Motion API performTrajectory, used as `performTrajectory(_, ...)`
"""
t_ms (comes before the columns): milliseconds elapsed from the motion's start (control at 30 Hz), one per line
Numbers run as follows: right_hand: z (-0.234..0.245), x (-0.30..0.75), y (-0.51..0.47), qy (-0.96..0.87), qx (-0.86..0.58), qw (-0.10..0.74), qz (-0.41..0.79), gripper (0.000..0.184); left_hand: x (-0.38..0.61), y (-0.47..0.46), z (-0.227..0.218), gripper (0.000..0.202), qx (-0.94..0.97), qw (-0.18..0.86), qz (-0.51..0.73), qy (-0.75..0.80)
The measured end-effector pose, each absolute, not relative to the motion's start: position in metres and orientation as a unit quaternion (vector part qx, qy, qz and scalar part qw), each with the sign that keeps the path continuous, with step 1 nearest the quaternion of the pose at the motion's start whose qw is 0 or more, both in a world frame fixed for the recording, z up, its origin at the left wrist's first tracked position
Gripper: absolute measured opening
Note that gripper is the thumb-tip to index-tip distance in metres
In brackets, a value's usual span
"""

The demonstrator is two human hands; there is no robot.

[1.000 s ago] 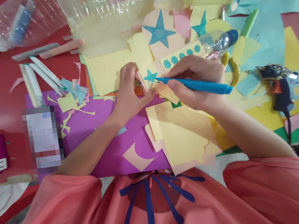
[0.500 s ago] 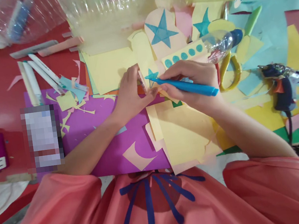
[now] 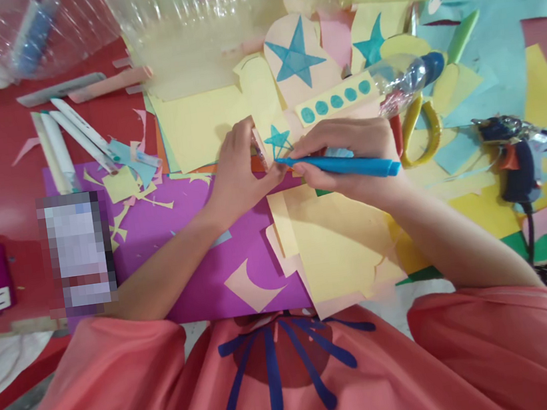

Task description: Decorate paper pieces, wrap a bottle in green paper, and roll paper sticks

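My right hand (image 3: 351, 147) is closed around a blue marker (image 3: 356, 165), its tip down on a small pale yellow paper piece (image 3: 267, 125). On that paper is a small star (image 3: 277, 136), coloured blue-green in its upper part, with bare outlined legs below. My left hand (image 3: 243, 168) is closed at the paper's left edge, fingers curled and thumb reaching under the star; its grip is partly hidden. Just above my right hand lies a pale strip with several teal dots (image 3: 337, 102), beside a clear bottle with a blue cap (image 3: 403, 80).
Large clear bottles (image 3: 209, 25) lie across the back. Several markers (image 3: 77, 133) and paper scraps are at left, near a phone (image 3: 80, 247). Yellow-handled scissors (image 3: 420, 132) and a glue gun (image 3: 520, 166) lie at right. Cut papers (image 3: 344, 243) cover the purple sheet (image 3: 187, 277).
The marker tip has moved down from the star's left arm to its lower left leg. My right hand has shifted slightly down; my left hand stays in place.
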State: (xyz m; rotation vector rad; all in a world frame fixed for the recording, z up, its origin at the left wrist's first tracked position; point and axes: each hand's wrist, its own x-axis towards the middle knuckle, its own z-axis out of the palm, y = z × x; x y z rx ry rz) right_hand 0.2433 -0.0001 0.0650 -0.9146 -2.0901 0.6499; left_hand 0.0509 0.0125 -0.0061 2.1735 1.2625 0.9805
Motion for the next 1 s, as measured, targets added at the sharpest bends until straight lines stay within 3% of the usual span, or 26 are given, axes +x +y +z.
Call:
performTrajectory(267, 0.0602, 0.2421, 0.0005, -0.786, -0.382, 0.421, 0.241, 0.005, 0.0501, 0.0116, -0.0035, 0.04, 0.778, 0.241, 0.341, 0.47)
performTrajectory(533, 0.0603, 0.245, 0.0016, -0.81, -0.364, 0.382, 0.256, 0.001, 0.0524, 0.0126, -0.0078, 0.039, 0.784, 0.209, 0.368, 0.455)
performTrajectory(800, 0.0596, 0.2426, 0.0019, -0.784, -0.382, 0.427, 0.239, 0.005, 0.0496, 0.0119, -0.0061, 0.042, 0.769, 0.252, 0.353, 0.47)
performTrajectory(1000, 0.0601, 0.2434, 0.0017, -0.802, -0.369, 0.397, 0.251, 0.004, 0.0507, 0.0126, -0.0074, 0.04, 0.773, 0.24, 0.354, 0.469)
